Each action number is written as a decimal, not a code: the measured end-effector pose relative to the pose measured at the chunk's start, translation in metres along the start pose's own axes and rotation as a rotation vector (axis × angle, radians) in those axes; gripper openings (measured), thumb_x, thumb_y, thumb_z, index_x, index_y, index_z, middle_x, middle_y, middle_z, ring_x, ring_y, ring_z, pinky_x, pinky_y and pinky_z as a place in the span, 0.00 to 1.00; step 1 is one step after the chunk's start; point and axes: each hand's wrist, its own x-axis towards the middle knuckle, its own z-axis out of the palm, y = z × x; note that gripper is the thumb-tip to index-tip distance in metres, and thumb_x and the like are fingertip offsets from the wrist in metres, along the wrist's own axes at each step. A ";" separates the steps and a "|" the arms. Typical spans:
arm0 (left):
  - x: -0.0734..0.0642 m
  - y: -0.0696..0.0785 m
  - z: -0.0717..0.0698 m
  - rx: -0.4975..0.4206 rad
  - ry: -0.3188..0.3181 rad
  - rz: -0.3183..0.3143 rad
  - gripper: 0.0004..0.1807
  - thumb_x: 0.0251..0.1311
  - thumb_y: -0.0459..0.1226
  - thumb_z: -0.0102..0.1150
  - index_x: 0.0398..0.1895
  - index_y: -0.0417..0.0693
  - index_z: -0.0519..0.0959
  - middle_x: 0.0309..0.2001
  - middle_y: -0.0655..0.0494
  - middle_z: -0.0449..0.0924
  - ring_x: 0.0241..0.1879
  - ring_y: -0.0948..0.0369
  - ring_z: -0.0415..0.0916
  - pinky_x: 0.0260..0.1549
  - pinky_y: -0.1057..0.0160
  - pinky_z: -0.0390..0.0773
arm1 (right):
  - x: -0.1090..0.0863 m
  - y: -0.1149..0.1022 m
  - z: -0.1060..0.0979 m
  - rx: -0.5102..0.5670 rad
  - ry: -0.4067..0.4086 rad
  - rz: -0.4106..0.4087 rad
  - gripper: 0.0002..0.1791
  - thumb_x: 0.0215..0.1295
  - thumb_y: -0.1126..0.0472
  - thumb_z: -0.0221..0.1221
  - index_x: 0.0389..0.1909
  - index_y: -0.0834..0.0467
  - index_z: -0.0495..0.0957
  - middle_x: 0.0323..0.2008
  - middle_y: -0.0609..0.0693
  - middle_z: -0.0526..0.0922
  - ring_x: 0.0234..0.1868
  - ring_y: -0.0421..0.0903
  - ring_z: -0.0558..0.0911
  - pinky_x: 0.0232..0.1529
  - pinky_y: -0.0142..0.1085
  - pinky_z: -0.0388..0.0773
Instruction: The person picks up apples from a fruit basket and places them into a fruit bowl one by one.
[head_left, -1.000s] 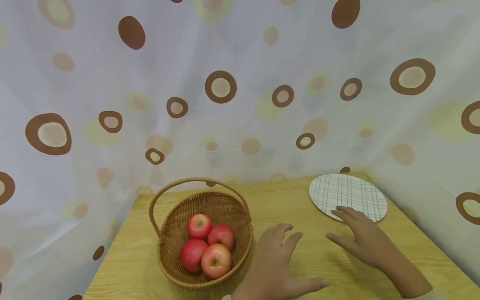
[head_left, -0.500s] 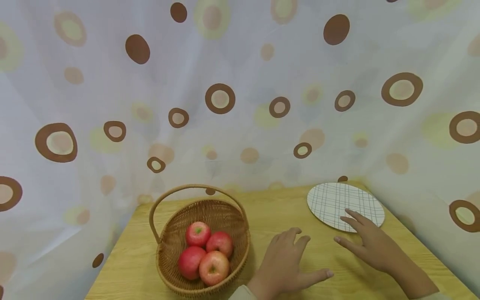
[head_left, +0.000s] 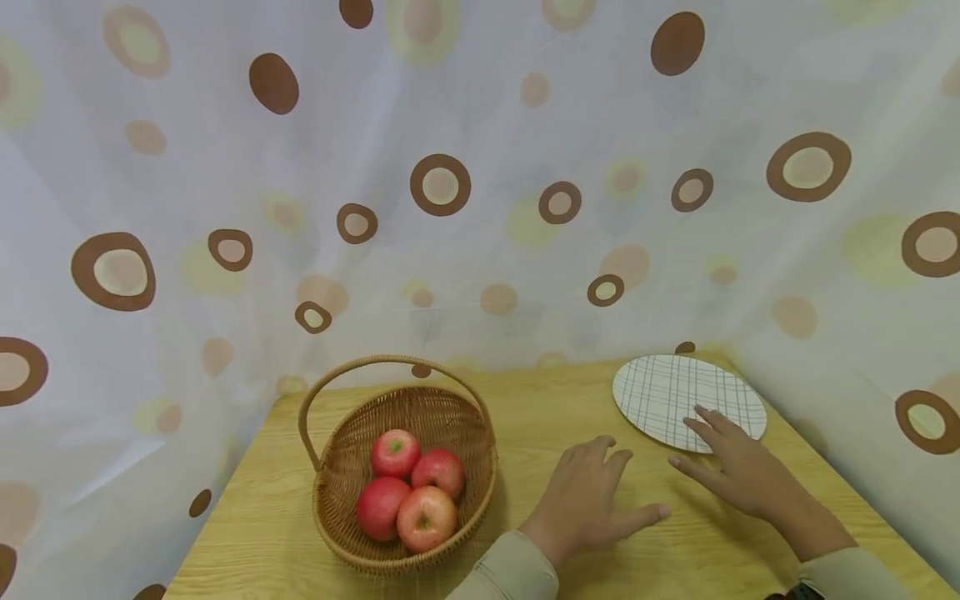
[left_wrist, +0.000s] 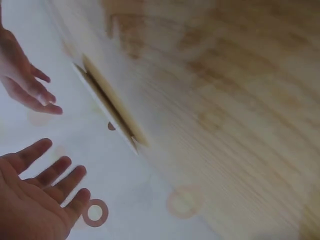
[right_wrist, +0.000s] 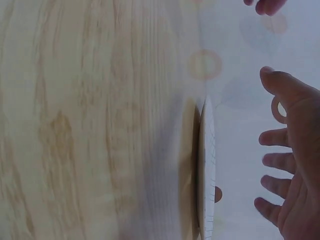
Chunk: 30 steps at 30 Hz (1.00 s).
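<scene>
My left hand (head_left: 588, 500) hovers over the table, right of the wicker basket (head_left: 483, 508), its fingers spread and holding nothing. In the left wrist view that hand (left_wrist: 37, 195) shows its palm with the fingers apart. My right hand (head_left: 738, 467) is in the air just in front of the plate (head_left: 660, 396), its fingertips overlapping the plate's near edge in the head view. Nothing is in this hand either; the right wrist view shows its fingers (right_wrist: 277, 162) relaxed and apart. The plate is white, oval-looking, with a thin grey grid pattern.
Several red apples (head_left: 426, 518) lie inside the basket, whose arched handle (head_left: 390, 359) stands up. Basket and plate rest on a light wooden table (head_left: 555, 408). A white curtain (head_left: 480, 250) with brown dots surrounds the table at the back and sides.
The left hand has moved a little right and away from the basket. The right hand has shifted slightly, staying by the plate. The head view has tilted slightly. Basket, apples and plate stay put.
</scene>
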 end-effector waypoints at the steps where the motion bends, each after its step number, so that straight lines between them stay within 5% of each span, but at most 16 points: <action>1: 0.003 -0.001 0.000 0.002 -0.006 -0.001 0.44 0.72 0.73 0.43 0.70 0.50 0.79 0.69 0.53 0.79 0.68 0.57 0.78 0.66 0.55 0.79 | 0.001 0.001 0.000 0.001 -0.005 0.002 0.45 0.75 0.36 0.60 0.76 0.68 0.68 0.78 0.75 0.59 0.74 0.80 0.63 0.63 0.79 0.66; 13: 0.030 -0.012 0.010 0.024 -0.043 -0.010 0.43 0.72 0.73 0.42 0.72 0.55 0.78 0.68 0.59 0.80 0.67 0.62 0.77 0.66 0.55 0.79 | 0.020 0.019 0.007 -0.030 -0.029 0.022 0.48 0.76 0.35 0.58 0.77 0.71 0.64 0.79 0.76 0.56 0.77 0.82 0.56 0.67 0.80 0.60; 21: 0.051 -0.009 0.021 0.146 -0.064 0.005 0.43 0.70 0.75 0.41 0.73 0.58 0.77 0.66 0.63 0.81 0.66 0.65 0.78 0.66 0.58 0.78 | 0.028 0.025 0.016 -0.013 -0.061 0.044 0.48 0.77 0.35 0.56 0.76 0.73 0.63 0.78 0.79 0.54 0.76 0.84 0.53 0.66 0.82 0.59; 30: 0.083 -0.025 0.048 0.243 -0.073 -0.003 0.44 0.68 0.78 0.38 0.68 0.61 0.80 0.63 0.65 0.82 0.59 0.62 0.83 0.70 0.55 0.73 | 0.045 0.036 0.013 -0.083 -0.103 0.064 0.50 0.78 0.34 0.55 0.75 0.76 0.63 0.76 0.84 0.54 0.73 0.87 0.55 0.66 0.80 0.62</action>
